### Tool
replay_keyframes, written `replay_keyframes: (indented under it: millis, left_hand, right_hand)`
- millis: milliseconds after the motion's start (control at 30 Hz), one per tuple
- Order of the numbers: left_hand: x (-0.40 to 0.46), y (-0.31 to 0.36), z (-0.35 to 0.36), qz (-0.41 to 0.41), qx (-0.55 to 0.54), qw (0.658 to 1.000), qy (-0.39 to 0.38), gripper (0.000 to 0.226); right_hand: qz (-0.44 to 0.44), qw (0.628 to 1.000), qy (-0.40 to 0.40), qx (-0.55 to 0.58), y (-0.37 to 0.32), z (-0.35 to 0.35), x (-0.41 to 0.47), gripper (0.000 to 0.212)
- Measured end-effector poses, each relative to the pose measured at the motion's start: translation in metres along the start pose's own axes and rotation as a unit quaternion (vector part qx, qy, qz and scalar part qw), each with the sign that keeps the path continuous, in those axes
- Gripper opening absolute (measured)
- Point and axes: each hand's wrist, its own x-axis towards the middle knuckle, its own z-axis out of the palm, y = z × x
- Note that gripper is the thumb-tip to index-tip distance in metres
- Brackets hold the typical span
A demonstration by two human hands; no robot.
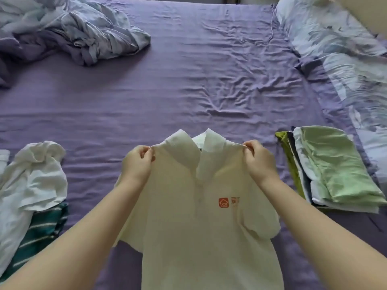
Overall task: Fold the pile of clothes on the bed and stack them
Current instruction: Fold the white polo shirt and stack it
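The white polo shirt [199, 216] bears an orange square logo [223, 202] with a house outline, below the right hand's [258, 160] pinch; the orange characters beside it are unreadable.

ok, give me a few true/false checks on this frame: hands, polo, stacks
1. Both hands, left hand and right hand, pinch the white polo shirt at its shoulders. True.
2. The polo's logo is blue. False: it is orange.
3. The folded stack lies to the person's right, light green on top. True.
4. The unfolded pile holds only white clothes. False: a green striped garment lies there too.
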Motion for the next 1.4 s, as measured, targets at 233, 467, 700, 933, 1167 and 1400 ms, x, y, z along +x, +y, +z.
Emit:
replay_keyframes:
  millis: [233,467,700,933,1167,1400]
  left_hand:
    - [-0.028,-0.024,0.059,0.082,0.173,0.978,-0.076,0.044]
    - [-0.099,-0.053,0.134,0.106,0.230,0.959,-0.131,0.025]
    - [-0.102,-0.027,0.170,0.102,0.358,0.926,-0.071,0.056]
    - [-0.071,0.004,0.219,0.203,0.330,0.891,-0.237,0.045]
    - [-0.045,0.027,0.255,0.157,0.404,0.862,-0.263,0.064]
    - [-0.010,0.059,0.280,0.274,0.400,0.859,-0.163,0.045]
  right_hand:
    - [0.033,0.983,-0.131,-0.122,0.054,0.007,0.026,0.044]
    - [0.156,0.966,-0.176,-0.106,0.119,0.000,0.004,0.078]
    - [0.171,0.943,-0.225,0.178,0.123,-0.015,0.015,0.024]
    - [0.227,0.886,-0.332,0.232,0.126,-0.034,0.033,0.032]
    - [0.117,0.969,-0.212,-0.044,0.131,-0.089,0.084,0.008]
    - [0.104,0.948,-0.247,-0.171,0.151,-0.068,0.062,0.054]
